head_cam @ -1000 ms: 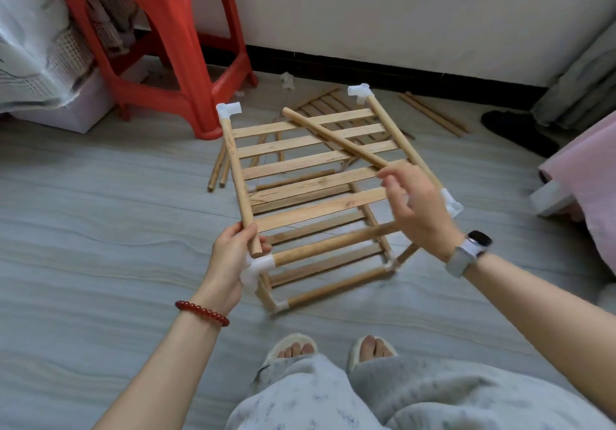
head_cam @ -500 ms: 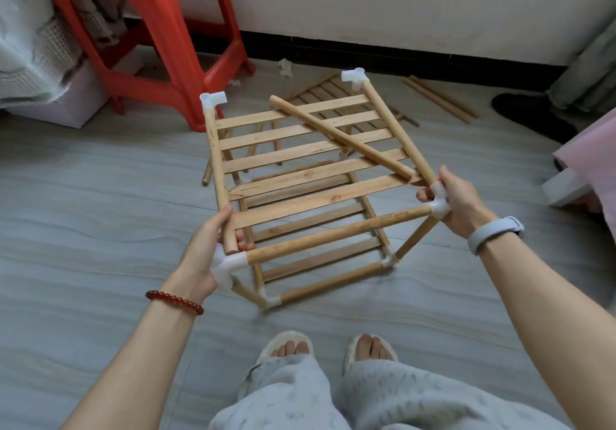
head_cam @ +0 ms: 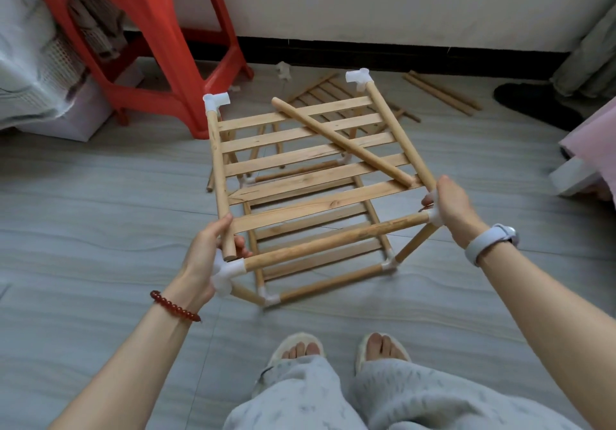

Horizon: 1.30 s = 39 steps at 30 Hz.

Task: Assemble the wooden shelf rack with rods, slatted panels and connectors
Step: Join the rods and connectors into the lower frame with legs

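Wooden rack (head_cam: 310, 193) gripped in both hands (head_cam: 455, 208).

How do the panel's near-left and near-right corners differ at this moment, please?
Near left, the panel's side rod ends bare beside the left connector, unseated; near right, the side rod meets the right connector. The left hand shows its joint; the right hand covers its own. Both connectors are white.

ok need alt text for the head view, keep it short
Two hands hold a half-built wooden rack above a grey floor: the left hand grips a near corner connector, the right hand the opposite one. A loose rod lies across the top slats, with a red stool behind.
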Motion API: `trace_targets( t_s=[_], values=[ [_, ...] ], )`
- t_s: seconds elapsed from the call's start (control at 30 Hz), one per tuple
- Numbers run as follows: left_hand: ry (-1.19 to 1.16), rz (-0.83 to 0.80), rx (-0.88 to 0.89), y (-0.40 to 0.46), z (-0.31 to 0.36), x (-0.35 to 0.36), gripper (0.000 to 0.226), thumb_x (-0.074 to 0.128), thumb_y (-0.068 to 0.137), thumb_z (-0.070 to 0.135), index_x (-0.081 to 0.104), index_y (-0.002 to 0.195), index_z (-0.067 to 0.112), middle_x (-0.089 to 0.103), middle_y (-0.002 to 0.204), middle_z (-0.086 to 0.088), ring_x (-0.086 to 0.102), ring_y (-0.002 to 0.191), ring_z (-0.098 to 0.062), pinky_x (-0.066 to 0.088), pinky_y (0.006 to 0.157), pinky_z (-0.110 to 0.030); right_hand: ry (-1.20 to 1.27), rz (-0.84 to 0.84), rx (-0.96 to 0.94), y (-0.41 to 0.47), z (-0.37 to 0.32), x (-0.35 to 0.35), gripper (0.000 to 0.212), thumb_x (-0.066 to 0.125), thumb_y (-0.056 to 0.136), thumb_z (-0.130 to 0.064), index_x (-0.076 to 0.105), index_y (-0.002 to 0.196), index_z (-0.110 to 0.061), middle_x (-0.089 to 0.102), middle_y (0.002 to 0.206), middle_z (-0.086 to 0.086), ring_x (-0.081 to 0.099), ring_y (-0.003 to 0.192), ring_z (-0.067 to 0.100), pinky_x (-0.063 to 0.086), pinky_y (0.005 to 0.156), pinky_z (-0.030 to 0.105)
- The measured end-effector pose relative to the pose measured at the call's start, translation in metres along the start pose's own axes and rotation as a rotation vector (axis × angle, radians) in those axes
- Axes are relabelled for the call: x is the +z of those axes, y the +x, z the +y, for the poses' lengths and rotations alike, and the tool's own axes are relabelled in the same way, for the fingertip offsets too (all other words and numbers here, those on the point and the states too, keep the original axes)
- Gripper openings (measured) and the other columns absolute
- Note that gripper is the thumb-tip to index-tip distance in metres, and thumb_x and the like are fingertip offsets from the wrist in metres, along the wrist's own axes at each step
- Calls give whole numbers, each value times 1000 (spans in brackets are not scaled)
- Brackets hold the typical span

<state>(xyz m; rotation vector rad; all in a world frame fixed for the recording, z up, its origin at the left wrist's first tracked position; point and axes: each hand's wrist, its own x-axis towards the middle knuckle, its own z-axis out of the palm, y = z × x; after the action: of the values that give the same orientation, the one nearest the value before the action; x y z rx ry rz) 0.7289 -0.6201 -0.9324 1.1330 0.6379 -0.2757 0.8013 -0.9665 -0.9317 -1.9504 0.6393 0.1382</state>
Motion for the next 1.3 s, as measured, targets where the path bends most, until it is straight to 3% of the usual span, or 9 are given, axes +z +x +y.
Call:
trace_targets(
  t_s=[0.1, 0.17, 0.37, 0.5, 0.6, 0.7, 0.83, 1.0, 1.3],
  values=[
    [-33, -10, -34, -5, 1, -2, 22, 51, 92, 34, 52, 88, 12, 56, 58, -5, 54, 51, -18, 51, 55, -29, -341, 267, -198, -12, -1, 5, 30, 34, 96, -25, 49, 114, -6, 47, 117, 16, 45, 110, 32, 34, 92, 44],
    [-76, -24, -56, -10, 5, -4, 22, 49, 93, 34, 52, 92, 12, 56, 58, -7, 54, 51, -18, 52, 52, -26, -438, 369, -501, -33, -11, 20, 27, 42, 95, -19, 50, 118, -7, 49, 118, 13, 45, 111, 29, 32, 94, 44],
    [-161, -42, -70, -15, 8, -1, 28, 42, 97, 36, 47, 84, 12, 44, 54, -6, 41, 45, -15, 42, 50, -24, -637, -443, -1048, -108, -65, 93, 23, 46, 96, -28, 61, 103, -13, 62, 90, -1, 55, 82, 14, 47, 76, 36],
    [-149, -70, -108, -15, 9, 3, 37, 38, 99, 35, 44, 73, 10, 44, 50, -6, 43, 43, -16, 43, 50, -26, -934, -748, -1078, -146, -66, 138, 32, 39, 93, -55, 47, 90, -24, 52, 71, -7, 45, 57, 7, 34, 50, 25],
    [-6, -111, -129, -12, 13, -6, 43, 37, 100, 34, 49, 70, 5, 51, 51, -6, 50, 47, -17, 46, 51, -26, -992, -671, -1047, -153, -66, 155, 45, 37, 88, -66, 46, 82, -22, 57, 71, -2, 51, 62, 15, 39, 55, 29],
    [214, -169, -46, -9, 21, -13, 43, 43, 98, 29, 55, 64, 4, 55, 55, -5, 53, 55, -16, 48, 57, -24, -971, -601, -1114, -149, -62, 155, 54, 37, 85, -69, 60, 97, -22, 61, 75, -3, 55, 66, 16, 38, 55, 29],
    [437, -259, 2, -7, 36, -23, 38, 46, 97, 30, 65, 76, 4, 65, 75, -9, 61, 75, -20, 50, 76, -29, -909, -518, -1286, -147, -58, 151, 47, 34, 88, -65, 51, 111, -27, 64, 82, -5, 58, 68, 16, 32, 53, 27],
    [281, -257, -56, -1, 32, -27, 35, 38, 100, 33, 58, 102, 4, 63, 87, -12, 58, 84, -23, 44, 86, -37, -919, -478, -1328, -144, -58, 154, 47, 31, 92, -60, 51, 114, -24, 65, 88, -4, 59, 72, 22, 29, 52, 30],
    [216, -298, -24, -9, 19, -28, 42, 29, 100, 41, 56, 93, 10, 63, 76, -4, 59, 71, -16, 46, 64, -27, -920, -540, -1321, -143, -57, 148, 38, 40, 93, -51, 56, 100, -17, 64, 76, -1, 56, 65, 26, 18, 47, 30]
  ],
)
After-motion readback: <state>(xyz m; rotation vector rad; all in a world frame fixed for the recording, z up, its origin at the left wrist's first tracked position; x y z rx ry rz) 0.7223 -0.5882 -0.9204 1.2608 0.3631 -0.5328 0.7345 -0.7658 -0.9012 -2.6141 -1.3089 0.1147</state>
